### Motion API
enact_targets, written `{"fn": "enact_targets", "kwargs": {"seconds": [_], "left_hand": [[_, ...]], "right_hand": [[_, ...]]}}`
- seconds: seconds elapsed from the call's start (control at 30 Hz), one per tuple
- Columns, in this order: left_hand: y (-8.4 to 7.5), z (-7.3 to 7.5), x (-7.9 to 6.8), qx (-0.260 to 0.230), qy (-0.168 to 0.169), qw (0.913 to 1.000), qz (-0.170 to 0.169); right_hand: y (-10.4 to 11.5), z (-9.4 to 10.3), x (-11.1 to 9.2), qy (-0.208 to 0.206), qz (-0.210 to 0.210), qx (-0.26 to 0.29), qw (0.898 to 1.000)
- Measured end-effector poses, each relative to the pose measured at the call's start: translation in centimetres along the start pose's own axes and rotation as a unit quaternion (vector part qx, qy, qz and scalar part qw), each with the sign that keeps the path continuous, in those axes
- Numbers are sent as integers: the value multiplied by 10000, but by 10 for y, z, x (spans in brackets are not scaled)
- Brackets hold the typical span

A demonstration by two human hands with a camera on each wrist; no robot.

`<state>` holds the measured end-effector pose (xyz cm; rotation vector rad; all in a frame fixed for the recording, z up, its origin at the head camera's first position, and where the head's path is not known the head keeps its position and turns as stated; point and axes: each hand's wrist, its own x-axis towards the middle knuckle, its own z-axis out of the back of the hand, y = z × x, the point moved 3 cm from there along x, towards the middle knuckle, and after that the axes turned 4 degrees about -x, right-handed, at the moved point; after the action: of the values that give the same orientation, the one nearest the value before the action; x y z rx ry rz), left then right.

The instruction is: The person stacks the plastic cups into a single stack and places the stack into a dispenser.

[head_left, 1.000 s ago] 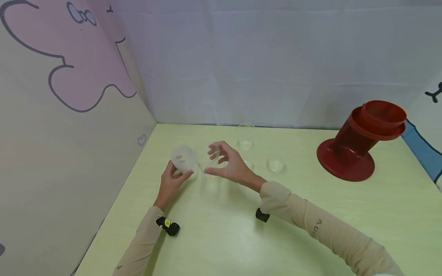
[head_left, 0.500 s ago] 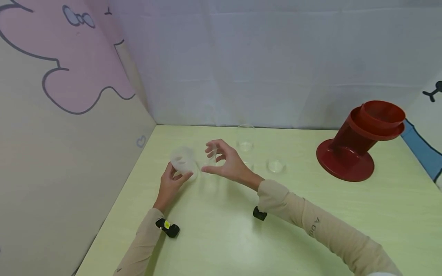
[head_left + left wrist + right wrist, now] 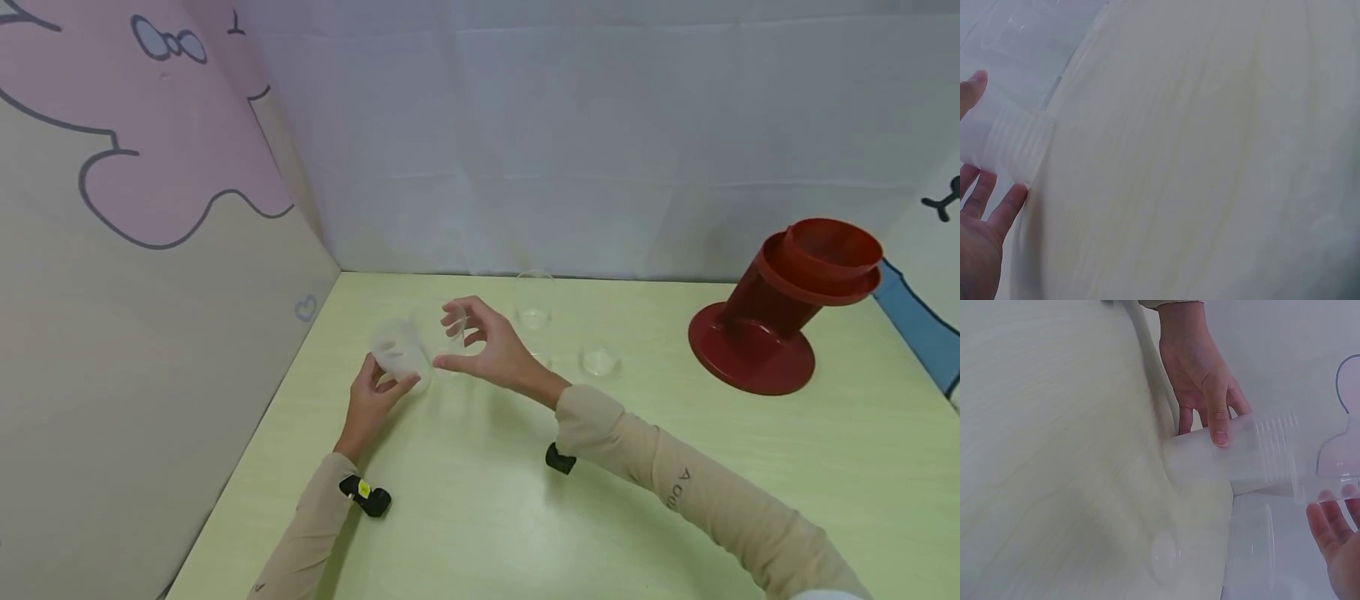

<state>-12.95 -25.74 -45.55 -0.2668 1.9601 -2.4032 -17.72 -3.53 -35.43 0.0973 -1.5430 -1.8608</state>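
My left hand [image 3: 372,400] grips a stack of nested translucent plastic cups [image 3: 397,346] near the table's left side, thumb on one side and fingers on the other. The ribbed rims of the stack [image 3: 1275,450] show in the right wrist view. Just right of the stack, my right hand [image 3: 487,346] holds a single clear plastic cup [image 3: 450,321] between thumb and fingers, raised close to the stack's mouth. The see-through cup's edges are faint. In the left wrist view, only part of the left hand [image 3: 982,244] appears, below the stack [image 3: 1016,144].
Behind my right hand stands another clear cup [image 3: 534,312]. A low clear round piece [image 3: 600,360] lies to its right. On the right of the table [image 3: 637,517], a red tube-like vessel [image 3: 776,308] leans on a round base. Cloth walls [image 3: 600,142] border the back and left.
My right hand and its clear cup have shifted slightly left and away from me. The left hand and the stack have stayed nearly still.
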Motion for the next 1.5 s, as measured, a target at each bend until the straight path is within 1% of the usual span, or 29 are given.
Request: {"fn": "enact_targets", "kwargs": {"seconds": [0.13,0.23,0.3,0.5,0.57,0.7,0.8,0.83,0.93,1.03,1.2,1.33,1.5], "left_hand": [[-1,-1,0,26,-76,10000,-12],[-2,-2,-1,41,-93,9999,23],[-3,-2,-1,39,-82,10000,26],[-2,-2,-1,144,-52,9999,24],[-1,-1,-1,175,-29,9998,-25],[16,1,2,144,-34,9999,-26],[27,1,4,117,-60,9999,-32],[27,1,5,125,-61,9999,-51],[24,0,4,113,-41,9999,-25],[13,-2,2,66,27,10000,14],[-5,-3,-3,58,113,9999,52],[-6,-3,-3,62,100,9999,123],[-7,-5,-3,9,86,9999,81]], "right_hand": [[21,2,-1,39,-26,-14,10000],[24,3,0,42,-36,-46,10000],[19,2,2,31,-24,-5,10000],[-6,-2,10,61,5,-52,10000],[-8,-2,12,79,2,-55,10000],[-5,-2,14,111,-17,-32,9999],[9,-1,12,137,-29,40,9999],[14,-1,11,145,-48,52,9999],[28,1,9,158,-69,115,9998],[30,2,9,158,-72,149,9997],[12,-2,15,139,-19,138,9998],[0,-5,19,125,13,79,9999],[1,-5,20,118,75,59,9999]]}}
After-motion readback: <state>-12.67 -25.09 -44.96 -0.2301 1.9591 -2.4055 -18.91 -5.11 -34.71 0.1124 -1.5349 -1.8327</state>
